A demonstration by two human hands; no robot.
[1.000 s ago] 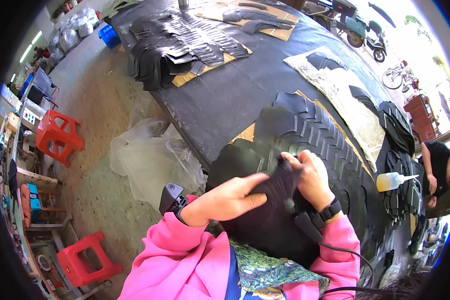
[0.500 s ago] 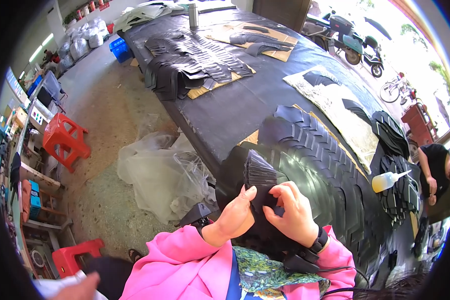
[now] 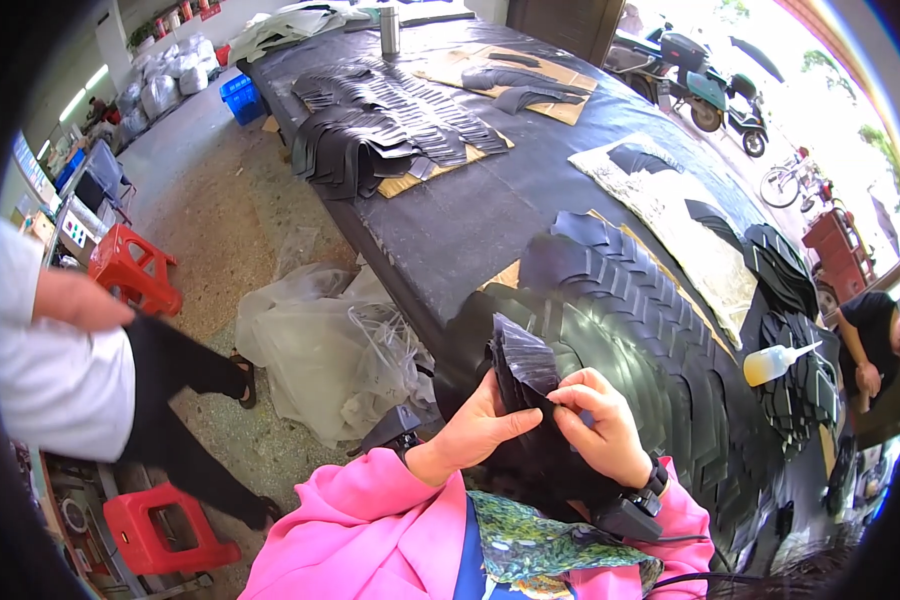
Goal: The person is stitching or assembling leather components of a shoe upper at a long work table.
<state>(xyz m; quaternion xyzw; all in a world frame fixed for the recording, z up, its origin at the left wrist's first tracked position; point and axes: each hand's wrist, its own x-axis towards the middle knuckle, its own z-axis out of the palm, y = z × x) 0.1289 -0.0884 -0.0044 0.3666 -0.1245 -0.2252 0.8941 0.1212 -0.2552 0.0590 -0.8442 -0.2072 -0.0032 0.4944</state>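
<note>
left hand point(image 3: 478, 432) with its grip around a fanned stack of black pieces point(image 3: 526, 362), right hand point(image 3: 602, 425) pinching the stack's edge, overlapping black sheets point(image 3: 660, 325) on the table point(image 3: 435, 235) just beside

The bundle of thin black sheets point(image 3: 526, 362) is held up over the near part of the table point(image 3: 420, 230), close to the left edge. It stands roughly upright, a little tilted, its upper end spread like a fan. Fine lines run down its dully shining face; the lower part, dark against dark, seems to narrow.
</note>
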